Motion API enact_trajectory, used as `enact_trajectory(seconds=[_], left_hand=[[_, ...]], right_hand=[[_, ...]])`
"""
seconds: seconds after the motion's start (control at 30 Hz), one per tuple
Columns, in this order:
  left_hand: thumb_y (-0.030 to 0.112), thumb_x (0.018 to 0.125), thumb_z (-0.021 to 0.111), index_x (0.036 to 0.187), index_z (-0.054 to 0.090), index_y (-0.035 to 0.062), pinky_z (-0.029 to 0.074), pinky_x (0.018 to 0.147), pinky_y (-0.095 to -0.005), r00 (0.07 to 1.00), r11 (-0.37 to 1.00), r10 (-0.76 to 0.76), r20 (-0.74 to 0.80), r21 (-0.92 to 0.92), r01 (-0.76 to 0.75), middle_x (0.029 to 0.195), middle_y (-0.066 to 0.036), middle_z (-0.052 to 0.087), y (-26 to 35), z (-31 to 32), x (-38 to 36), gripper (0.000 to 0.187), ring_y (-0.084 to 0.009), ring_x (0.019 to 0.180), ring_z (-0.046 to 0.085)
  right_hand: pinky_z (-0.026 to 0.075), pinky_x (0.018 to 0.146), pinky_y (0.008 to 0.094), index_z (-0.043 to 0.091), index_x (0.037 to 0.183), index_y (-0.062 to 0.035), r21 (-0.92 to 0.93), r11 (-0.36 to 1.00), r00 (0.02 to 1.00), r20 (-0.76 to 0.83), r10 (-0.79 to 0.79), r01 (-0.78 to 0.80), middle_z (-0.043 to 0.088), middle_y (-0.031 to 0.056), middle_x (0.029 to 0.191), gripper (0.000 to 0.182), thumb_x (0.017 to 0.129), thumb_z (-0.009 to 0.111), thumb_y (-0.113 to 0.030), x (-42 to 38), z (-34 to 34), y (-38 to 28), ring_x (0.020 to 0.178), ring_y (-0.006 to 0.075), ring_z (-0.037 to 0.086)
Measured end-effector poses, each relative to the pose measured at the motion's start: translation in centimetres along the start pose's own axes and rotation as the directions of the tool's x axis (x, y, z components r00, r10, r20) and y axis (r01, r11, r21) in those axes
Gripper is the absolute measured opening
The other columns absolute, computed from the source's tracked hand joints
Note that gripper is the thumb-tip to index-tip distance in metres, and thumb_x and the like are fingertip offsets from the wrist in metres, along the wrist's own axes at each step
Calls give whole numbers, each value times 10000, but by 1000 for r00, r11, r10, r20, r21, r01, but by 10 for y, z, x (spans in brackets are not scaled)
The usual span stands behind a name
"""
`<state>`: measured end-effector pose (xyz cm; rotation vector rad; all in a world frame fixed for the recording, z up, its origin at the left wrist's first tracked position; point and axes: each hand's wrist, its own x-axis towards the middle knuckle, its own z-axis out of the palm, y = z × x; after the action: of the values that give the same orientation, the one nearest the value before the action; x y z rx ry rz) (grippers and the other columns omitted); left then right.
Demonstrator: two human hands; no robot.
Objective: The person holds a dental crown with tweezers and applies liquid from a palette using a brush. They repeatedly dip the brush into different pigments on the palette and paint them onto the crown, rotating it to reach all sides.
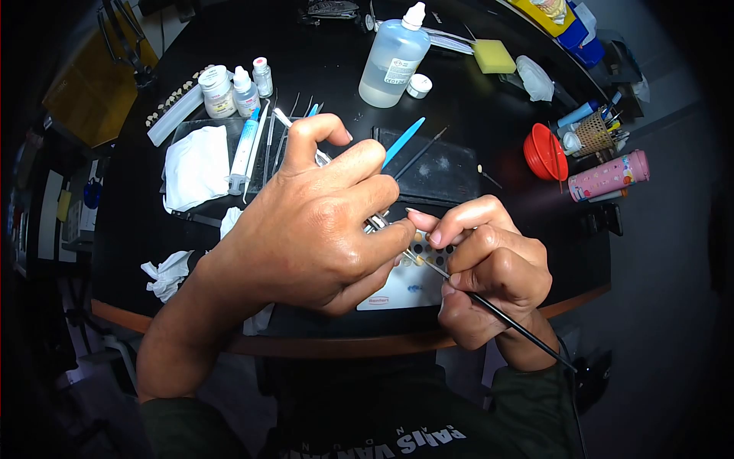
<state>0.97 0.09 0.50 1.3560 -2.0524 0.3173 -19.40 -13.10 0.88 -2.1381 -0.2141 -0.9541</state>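
Note:
My left hand (329, 214) is closed around a silver metal holding tool (376, 222), mostly hidden by the fingers. Its lower end points toward my right hand, and what it grips there is too small to make out. Between the fingertips of my right hand (497, 268) is a slim black-handled brush (520, 329), its tip angled up and left, close to the metal tool's end. Below both hands lies a white palette (394, 298) with dark round wells and a blue smear. My left hand covers part of it.
Behind my hands lie a blue-handled tool (404, 144) and a dark slab (440, 172). A large liquid bottle (394, 61) stands farther back. White cloth (197, 164), syringe (245, 149) and small bottles (218, 90) are at left; a red bowl (544, 153) and pink flask (608, 176) at right.

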Motion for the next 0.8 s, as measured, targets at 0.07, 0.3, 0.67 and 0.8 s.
enact_trajectory(seconds=[0.07, 0.3, 0.67, 0.8], left_hand=[[204, 712, 839, 1025, 857, 133, 336, 896, -487, 1000, 1000, 0, 7, 3, 0, 795, 5, 531, 0, -1, 0, 322, -209, 781, 533], [195, 708, 848, 1027, 860, 146, 329, 897, -476, 1000, 999, -14, -23, -36, 14, 826, 4, 560, -1, 0, 1, 323, -209, 799, 545], [222, 683, 885, 1029, 865, 171, 336, 889, -451, 994, 997, -9, -107, -76, 0, 874, 4, 596, -5, 5, 0, 350, -221, 859, 566], [229, 674, 879, 1038, 865, 173, 337, 888, -452, 993, 998, 3, -117, -67, -11, 881, 4, 600, -6, 6, 0, 368, -221, 863, 566]], right_hand=[[695, 888, 491, 492, 685, -43, 2, 1000, 1000, -2, -2, 2, 576, 67, 698, 233, 601, 622, 132, 0, 0, 0, 855, 292, 708], [658, 973, 613, 525, 767, -24, 73, 997, 1000, 22, 9, -11, 586, 99, 752, 162, 774, 656, 71, -3, -7, -1, 938, 281, 637], [630, 1036, 654, 574, 879, -30, 110, 994, 1000, -2, -10, 10, 607, 105, 800, 141, 892, 696, 40, -4, -10, -3, 1012, 270, 599], [637, 1027, 636, 577, 842, -19, 84, 996, 1000, 0, -15, 15, 629, 110, 796, 153, 818, 680, 92, -3, -10, -3, 987, 283, 634]])
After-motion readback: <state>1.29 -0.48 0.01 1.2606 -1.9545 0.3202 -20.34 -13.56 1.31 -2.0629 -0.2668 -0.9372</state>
